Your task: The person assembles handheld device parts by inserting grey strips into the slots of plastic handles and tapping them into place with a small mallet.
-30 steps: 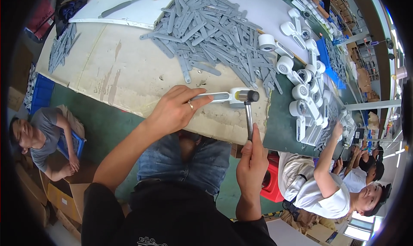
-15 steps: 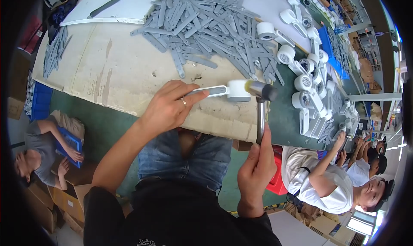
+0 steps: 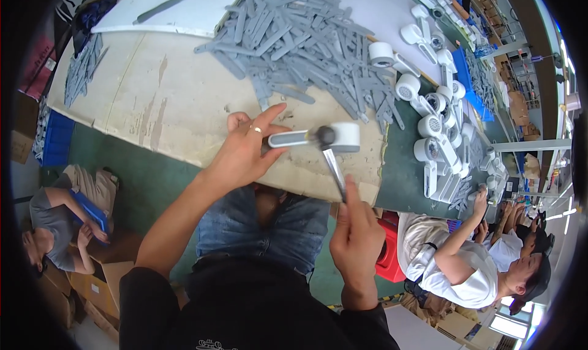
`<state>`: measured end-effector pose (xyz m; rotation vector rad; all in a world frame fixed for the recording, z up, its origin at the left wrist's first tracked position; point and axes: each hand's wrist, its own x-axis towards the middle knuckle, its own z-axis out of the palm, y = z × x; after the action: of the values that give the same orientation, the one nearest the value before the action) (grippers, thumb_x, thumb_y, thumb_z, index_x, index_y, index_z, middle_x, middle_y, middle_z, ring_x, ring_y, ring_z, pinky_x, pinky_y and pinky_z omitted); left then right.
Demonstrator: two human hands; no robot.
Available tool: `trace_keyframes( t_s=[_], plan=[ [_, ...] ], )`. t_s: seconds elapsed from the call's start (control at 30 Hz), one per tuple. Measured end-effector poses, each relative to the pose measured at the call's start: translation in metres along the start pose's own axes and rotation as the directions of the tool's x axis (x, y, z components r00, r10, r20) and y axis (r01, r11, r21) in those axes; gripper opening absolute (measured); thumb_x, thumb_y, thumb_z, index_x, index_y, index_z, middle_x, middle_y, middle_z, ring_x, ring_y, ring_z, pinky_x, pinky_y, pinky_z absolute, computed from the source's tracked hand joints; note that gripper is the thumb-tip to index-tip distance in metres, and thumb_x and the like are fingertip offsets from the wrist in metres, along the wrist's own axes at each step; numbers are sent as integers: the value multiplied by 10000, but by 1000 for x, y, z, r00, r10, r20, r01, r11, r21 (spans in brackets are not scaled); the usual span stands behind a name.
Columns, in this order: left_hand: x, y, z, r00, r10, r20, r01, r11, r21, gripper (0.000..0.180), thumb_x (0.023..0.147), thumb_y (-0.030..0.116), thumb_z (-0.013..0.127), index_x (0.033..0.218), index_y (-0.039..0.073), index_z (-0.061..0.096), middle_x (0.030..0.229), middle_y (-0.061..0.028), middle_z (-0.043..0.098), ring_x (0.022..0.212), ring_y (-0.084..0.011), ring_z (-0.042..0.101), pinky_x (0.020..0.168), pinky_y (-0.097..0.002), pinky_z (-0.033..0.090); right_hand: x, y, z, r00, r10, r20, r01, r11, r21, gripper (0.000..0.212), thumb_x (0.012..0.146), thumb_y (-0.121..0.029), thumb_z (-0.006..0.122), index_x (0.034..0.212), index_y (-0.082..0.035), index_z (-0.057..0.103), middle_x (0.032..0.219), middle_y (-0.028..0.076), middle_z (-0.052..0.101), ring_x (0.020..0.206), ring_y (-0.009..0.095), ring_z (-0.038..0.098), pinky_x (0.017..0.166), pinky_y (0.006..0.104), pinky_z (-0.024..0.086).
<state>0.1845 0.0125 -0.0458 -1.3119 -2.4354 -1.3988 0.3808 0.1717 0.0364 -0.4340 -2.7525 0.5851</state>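
My left hand point(image 3: 241, 149) grips the handle end of a white round-headed device point(image 3: 347, 137) with a grey strip along its handle. Its index finger is raised and points away from the handle. In my right hand point(image 3: 356, 243) is a hammer point(image 3: 334, 171) with a metal shaft and a dark rounded head. That head lies over the neck of the device, where handle and round part meet; whether it touches cannot be seen. Beyond my left hand, a heap of grey flat strips point(image 3: 294, 41) covers the far part of the worn table point(image 3: 184, 111).
Several white round-headed devices point(image 3: 430, 126) stand piled on the green surface at right, near a blue bin point(image 3: 470, 83). A second hammer point(image 3: 177, 6) lies at far left. A co-worker in white point(image 3: 456, 261) sits at right; another person point(image 3: 61, 218) is at left.
The hammer head has shifted left, from the round end of the device to its neck. My left index finger has lifted off the handle. The device sits slightly further right.
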Motion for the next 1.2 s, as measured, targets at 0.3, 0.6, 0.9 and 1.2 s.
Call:
trace_keyframes(
  t_s=[0.3, 0.6, 0.9, 1.2],
  plan=[
    [-8, 1, 2, 983, -172, 72, 178, 980, -93, 759, 847, 98, 800, 1492, 108, 399, 1149, -29, 765, 1005, -223, 581, 1026, -391, 297, -5, -4, 5, 994, -85, -68, 93, 989, 112, 544, 936, -81, 659, 1470, -121, 564, 774, 102, 592, 591, 303, 603, 521, 423, 482],
    [-6, -1, 2, 980, -182, 86, 190, 976, -103, 732, 823, 49, 782, 1453, 116, 416, 1190, -13, 765, 1076, -248, 544, 1043, -387, 304, -2, -7, 7, 995, -91, 35, 90, 996, 20, 552, 918, -99, 679, 1459, -152, 586, 733, 64, 549, 550, 279, 574, 484, 407, 460],
    [-2, 8, -3, 991, -121, 60, 128, 980, -151, 612, 843, 100, 808, 1408, 143, 577, 1132, -59, 763, 975, -235, 660, 953, -364, 390, 1, 25, 11, 985, 81, 151, -134, 915, 381, 466, 1013, -134, 614, 1475, -106, 560, 968, 150, 722, 692, 179, 650, 655, 295, 522],
    [17, 13, -9, 962, -274, -4, 253, 893, -371, 266, 913, 55, 752, 1179, 51, 756, 1134, -125, 751, 883, -171, 707, 763, -295, 574, 14, 102, 44, 890, 453, 54, -302, 497, 814, 437, 1112, -202, 476, 1519, -45, 478, 747, -35, 525, 534, 25, 390, 454, 193, 280]
  ],
)
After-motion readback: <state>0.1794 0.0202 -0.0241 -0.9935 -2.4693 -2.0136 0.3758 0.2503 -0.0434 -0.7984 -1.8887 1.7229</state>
